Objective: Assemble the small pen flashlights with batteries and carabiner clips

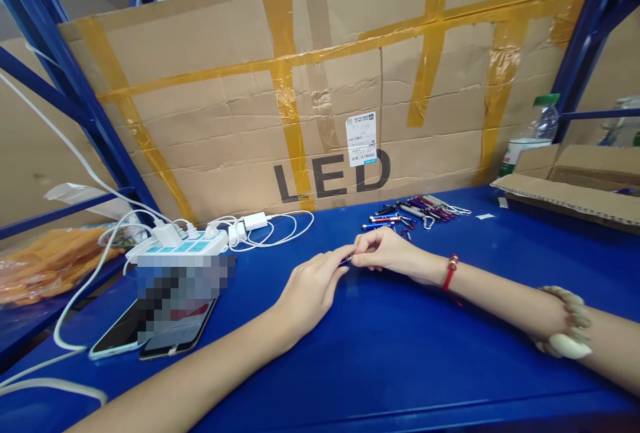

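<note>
My left hand (313, 286) reaches in from the lower left, its fingers closed on a small purple keychain flashlight (345, 261) that is mostly hidden. My right hand (385, 251) comes from the right and pinches the end of that same piece, where a bit of silvery metal shows. The fingertips of both hands almost meet, just above the blue tabletop (400, 353). Behind my right hand lies a pile of slim metal keychain flashlights (425, 209) in blue, red, purple, black and silver, several with small carabiner clips.
A white power strip (185, 246) with plugs and tangled white cables (280, 226) sits at the back left. Two phones (180, 326) lie in front of it. A large taped cardboard sheet (225, 133) stands behind. At right are an open cardboard box (575, 179) and a bottle (535, 129).
</note>
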### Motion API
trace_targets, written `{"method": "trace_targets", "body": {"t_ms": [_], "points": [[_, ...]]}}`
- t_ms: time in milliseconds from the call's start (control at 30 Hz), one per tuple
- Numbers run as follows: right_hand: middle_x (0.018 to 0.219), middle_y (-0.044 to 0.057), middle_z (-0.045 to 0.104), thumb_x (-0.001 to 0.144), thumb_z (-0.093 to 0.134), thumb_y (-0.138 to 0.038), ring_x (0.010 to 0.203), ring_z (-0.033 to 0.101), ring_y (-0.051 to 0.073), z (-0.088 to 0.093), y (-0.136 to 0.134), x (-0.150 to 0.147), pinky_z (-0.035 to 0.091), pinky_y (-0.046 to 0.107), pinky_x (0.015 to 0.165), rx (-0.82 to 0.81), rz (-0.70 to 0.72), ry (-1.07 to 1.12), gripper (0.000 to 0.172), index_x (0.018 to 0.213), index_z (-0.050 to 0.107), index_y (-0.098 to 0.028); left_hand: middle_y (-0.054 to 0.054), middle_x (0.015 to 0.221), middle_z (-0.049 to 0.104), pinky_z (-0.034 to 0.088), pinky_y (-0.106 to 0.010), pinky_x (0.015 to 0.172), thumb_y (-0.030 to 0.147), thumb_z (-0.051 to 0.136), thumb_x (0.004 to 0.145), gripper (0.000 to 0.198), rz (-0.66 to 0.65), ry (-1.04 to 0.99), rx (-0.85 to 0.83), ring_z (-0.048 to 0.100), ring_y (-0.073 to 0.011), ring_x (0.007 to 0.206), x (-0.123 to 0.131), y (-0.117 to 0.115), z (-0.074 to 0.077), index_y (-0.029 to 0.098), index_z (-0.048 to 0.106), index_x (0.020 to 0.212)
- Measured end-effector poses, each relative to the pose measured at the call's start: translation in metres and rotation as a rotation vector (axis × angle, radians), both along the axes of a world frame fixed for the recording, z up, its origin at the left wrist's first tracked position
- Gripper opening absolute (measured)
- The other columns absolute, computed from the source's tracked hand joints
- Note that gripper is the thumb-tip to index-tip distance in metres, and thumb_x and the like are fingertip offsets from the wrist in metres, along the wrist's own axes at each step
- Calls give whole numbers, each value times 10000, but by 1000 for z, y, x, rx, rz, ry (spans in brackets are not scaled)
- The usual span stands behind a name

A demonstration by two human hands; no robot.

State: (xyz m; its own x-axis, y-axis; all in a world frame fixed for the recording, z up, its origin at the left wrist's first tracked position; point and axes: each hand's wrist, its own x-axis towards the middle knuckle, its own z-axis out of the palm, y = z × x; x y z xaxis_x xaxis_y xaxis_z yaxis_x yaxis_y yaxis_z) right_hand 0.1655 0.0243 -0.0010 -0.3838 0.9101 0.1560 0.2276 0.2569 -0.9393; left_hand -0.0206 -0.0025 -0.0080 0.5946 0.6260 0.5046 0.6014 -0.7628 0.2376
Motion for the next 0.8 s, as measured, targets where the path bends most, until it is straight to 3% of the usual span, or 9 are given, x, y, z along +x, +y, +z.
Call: {"method": "trace_targets", "body": {"t_ms": [100,267,467,567,700,800], "points": [[480,-51,486,606,710,-450,465,414,50,1,-2,-1,312,187,442,-19,-23,-4,348,566,564,-137,-27,1164,617,476,-308,901,212,378,907,288,-20,-39,-42,592,-165,1032,1,0,0,240,487,1173],[467,-52,483,620,710,-448,439,391,47,0,-4,-4,296,193,440,16,-77,-29,347,584,566,-135,-25,1057,649,487,-286,817,235,379,905,236,48,-104,-172,619,-167,938,2,2,1,228,497,1110],[761,9,600,640,722,-369,519,460,61,-1,-2,-1,375,213,482,352,-119,-49,315,866,675,-155,-12,881,643,464,-247,722,241,336,914,225,71,-127,-222,612,-144,779,2,3,3,227,504,1065],[791,27,601,681,699,-342,606,501,89,3,-4,0,409,226,529,508,-84,-60,220,826,718,-177,-7,850,623,444,-242,704,230,331,914,225,58,-123,-224,590,-135,747,2,2,4,218,498,1065],[765,26,592,687,702,-326,640,523,105,6,-5,1,443,241,551,552,-62,-42,171,801,734,-203,18,745,573,409,-228,629,216,316,911,194,37,-102,-250,545,-117,647,0,2,4,209,495,984],[773,21,581,697,698,-293,578,506,78,5,-5,2,447,218,488,525,15,11,126,770,733,-196,28,704,541,381,-227,598,215,306,910,187,32,-68,-254,522,-117,613,-1,1,4,214,484,968]]}}
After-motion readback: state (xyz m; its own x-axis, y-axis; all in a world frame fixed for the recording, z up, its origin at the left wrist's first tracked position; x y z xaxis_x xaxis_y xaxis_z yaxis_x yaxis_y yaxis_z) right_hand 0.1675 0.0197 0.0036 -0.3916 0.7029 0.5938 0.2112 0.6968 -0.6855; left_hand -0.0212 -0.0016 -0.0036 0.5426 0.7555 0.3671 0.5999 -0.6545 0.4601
